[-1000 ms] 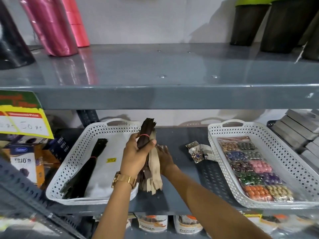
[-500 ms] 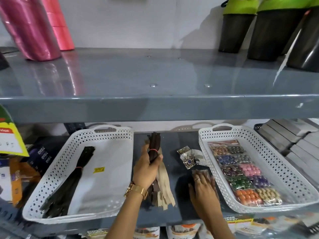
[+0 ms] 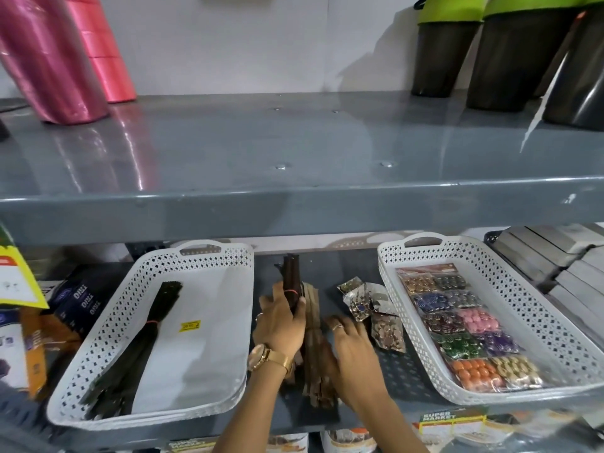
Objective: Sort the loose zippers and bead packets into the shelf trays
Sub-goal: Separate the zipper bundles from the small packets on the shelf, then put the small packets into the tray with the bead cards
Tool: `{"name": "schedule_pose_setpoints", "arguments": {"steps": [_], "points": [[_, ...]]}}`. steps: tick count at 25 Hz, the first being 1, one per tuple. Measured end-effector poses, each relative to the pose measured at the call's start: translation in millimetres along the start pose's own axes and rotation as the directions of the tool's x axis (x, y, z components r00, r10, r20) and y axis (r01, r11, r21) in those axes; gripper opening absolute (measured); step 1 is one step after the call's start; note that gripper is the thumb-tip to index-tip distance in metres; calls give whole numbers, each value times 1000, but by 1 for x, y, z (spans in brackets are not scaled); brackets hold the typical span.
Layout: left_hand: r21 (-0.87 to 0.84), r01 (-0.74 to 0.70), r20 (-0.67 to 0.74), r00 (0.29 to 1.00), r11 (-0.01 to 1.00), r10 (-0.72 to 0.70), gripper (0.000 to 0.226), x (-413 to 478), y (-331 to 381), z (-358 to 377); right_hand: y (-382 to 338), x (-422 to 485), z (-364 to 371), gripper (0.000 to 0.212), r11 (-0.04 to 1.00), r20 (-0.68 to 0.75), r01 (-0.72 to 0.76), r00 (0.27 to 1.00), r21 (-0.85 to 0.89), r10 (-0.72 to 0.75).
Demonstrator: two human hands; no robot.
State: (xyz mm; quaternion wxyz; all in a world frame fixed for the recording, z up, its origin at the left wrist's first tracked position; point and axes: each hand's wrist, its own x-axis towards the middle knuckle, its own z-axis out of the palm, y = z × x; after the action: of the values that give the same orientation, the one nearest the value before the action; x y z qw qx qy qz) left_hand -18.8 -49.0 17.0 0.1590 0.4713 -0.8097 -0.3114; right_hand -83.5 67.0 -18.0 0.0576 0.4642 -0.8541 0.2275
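Observation:
My left hand is shut on a dark brown zipper bundle tied with a red band, standing on the lower shelf between two white trays. A beige zipper bundle lies just right of it. My right hand rests flat, fingers apart, against the beige zippers and holds nothing. Loose bead packets lie to its right, one brown packet nearest the fingers. The left tray holds a black zipper bundle. The right tray holds a sheet of coloured bead packets.
The grey upper shelf overhangs the trays. Pink rolls and dark containers stand on it. Boxed goods sit left of the left tray, grey boxes right of the right tray.
My right hand has moved left, off the brown bead packet and onto the beige zippers. My left hand keeps its hold on the brown bundle.

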Motion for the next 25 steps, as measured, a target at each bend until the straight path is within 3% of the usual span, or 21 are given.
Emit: {"name": "schedule_pose_setpoints", "arguments": {"steps": [4, 7, 9, 11, 13, 15, 17, 20, 22, 25], "points": [[230, 81, 21, 996, 970, -88, 45, -9, -4, 7, -17, 6, 14, 23, 991, 219, -9, 975, -132, 39], [390, 86, 29, 994, 917, -106, 40, -14, -11, 21, -21, 13, 20, 32, 970, 205, -58, 973, -237, 108], [475, 82, -11, 996, 876, -88, 40, -12, -11, 21, -15, 24, 19, 18, 986, 225, -43, 971, -163, 80], [498, 5, -51, 998, 867, 24, 43, -8, -7, 20, 0, 33, 12, 47, 986, 194, -7, 980, -169, 40], [429, -220, 16, 972, 876, 235, 48, -7, 7, 20, 21, 47, -10, 51, 960, 83, -34, 995, -280, 60], [219, -399, 126, 916, 890, 380, 51, -1, 27, 27, 44, 69, -35, 41, 902, 154, -69, 977, -426, 147], [27, -394, 261, 890, 919, 374, 53, 13, 49, 41, 59, 88, -51, 45, 846, 313, -11, 926, -533, 209], [10, -344, 336, 885, 939, 321, 50, 28, 62, 66, 71, 96, -38, 51, 749, 453, 124, 855, -651, 253], [-11, -339, 263, 907, 941, 330, 37, 30, 66, 73, 74, 91, -27, 44, 717, 430, 147, 873, -681, 230], [-146, -219, 195, 950, 965, 245, 21, 32, 68, 75, 78, 88, -28, 34, 719, 308, 136, 945, -681, 113]]}}
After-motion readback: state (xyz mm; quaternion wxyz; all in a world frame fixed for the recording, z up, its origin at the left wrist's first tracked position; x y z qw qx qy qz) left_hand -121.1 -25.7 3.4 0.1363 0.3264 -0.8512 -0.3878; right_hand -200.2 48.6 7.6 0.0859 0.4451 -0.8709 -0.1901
